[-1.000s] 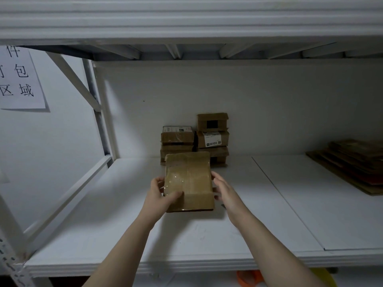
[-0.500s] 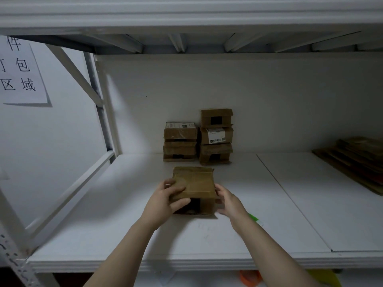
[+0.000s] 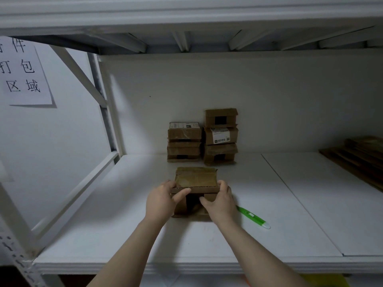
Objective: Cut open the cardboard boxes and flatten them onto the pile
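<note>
A small taped cardboard box [image 3: 195, 179] stands on the white shelf [image 3: 124, 224] in front of me. My left hand [image 3: 163, 200] grips its left side, thumb across the front flap. My right hand [image 3: 219, 201] grips the right side, thumb on the front face over a dark opening. A green box cutter [image 3: 253, 218] lies on the shelf just right of my right hand. Two stacks of small cardboard boxes [image 3: 203, 135] stand against the back wall. The pile of flattened cardboard [image 3: 360, 156] lies at the far right.
An upper shelf [image 3: 186, 15] hangs low overhead. White frame struts [image 3: 103, 112] close the left side, with a paper sign [image 3: 22, 71] on the wall beyond. A seam [image 3: 300, 204] splits the shelf board right of the cutter.
The box has come down from a tilted, lifted hold and now stands on the shelf. My right hand has shifted onto its front, uncovering the green cutter.
</note>
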